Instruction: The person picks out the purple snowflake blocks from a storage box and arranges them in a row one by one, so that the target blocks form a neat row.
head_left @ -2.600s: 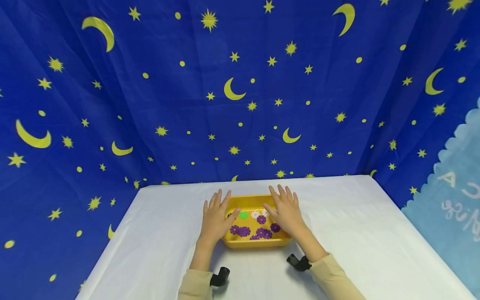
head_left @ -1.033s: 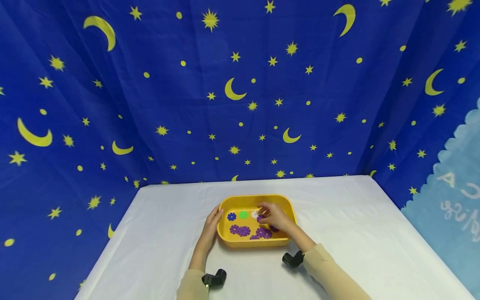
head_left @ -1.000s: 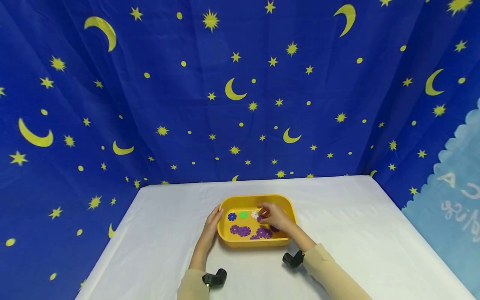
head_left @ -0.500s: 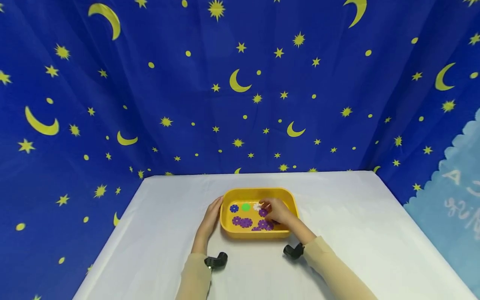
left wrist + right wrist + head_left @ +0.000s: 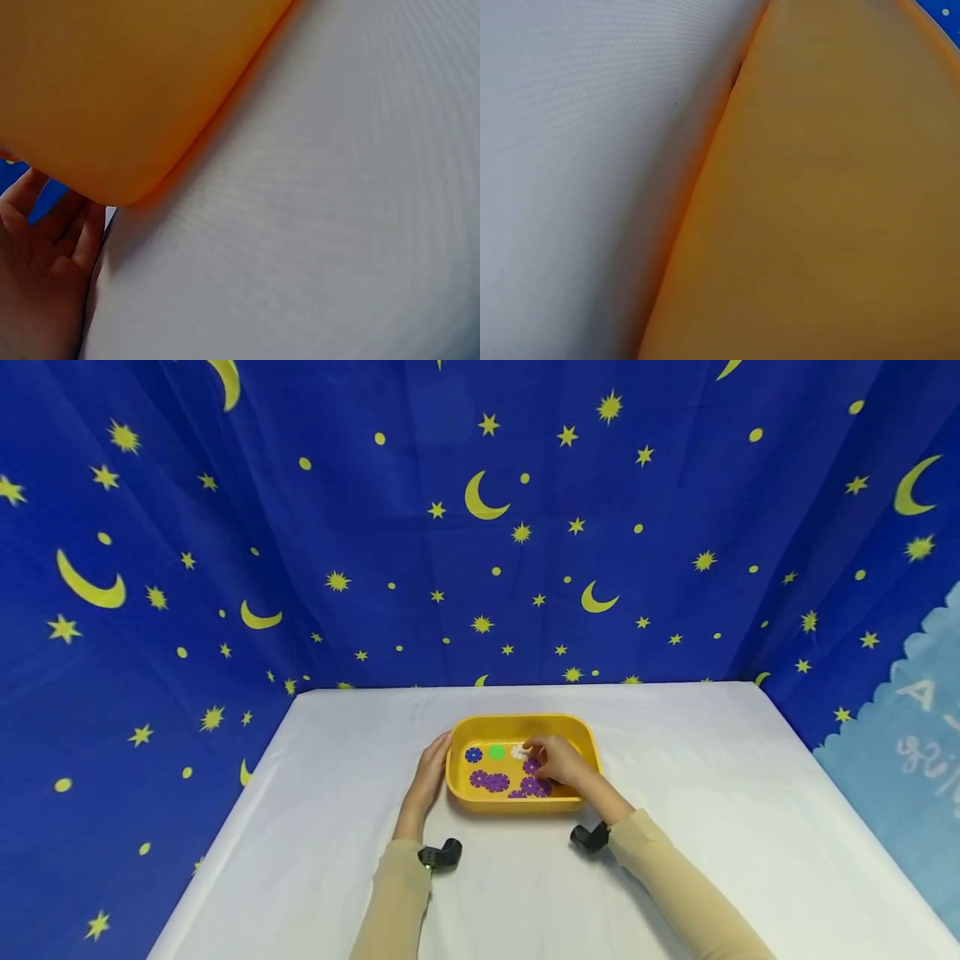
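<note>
A yellow plastic tray (image 5: 517, 806) stands on the white-covered table, holding flat notched flower-shaped discs. My left hand (image 5: 429, 770) rests against the tray's left wall, fingertips at the rim; in the left wrist view the fingers (image 5: 88, 238) lie along its outside. My right hand (image 5: 561, 762) reaches inside from the right, fingers bent low over the discs beside a white disc (image 5: 517, 750) and a purple disc (image 5: 530, 767). I cannot tell whether it pinches one. A blue disc (image 5: 473, 755) and a green disc (image 5: 497, 752) lie farther left. The right wrist view shows only tray wall (image 5: 817, 187) and cloth.
More purple discs (image 5: 495, 782) lie along the tray's near side, some overlapping. Black wrist-worn devices (image 5: 442, 855) sit at both cuffs. A blue curtain (image 5: 420, 543) with yellow moons and stars rises behind the table (image 5: 360, 727). A light-blue printed panel (image 5: 900, 752) hangs at the right.
From spread above the tray, the left hand has moved to its left side and the right hand down among the discs. Lately the hands barely move; the head view has tilted down slightly.
</note>
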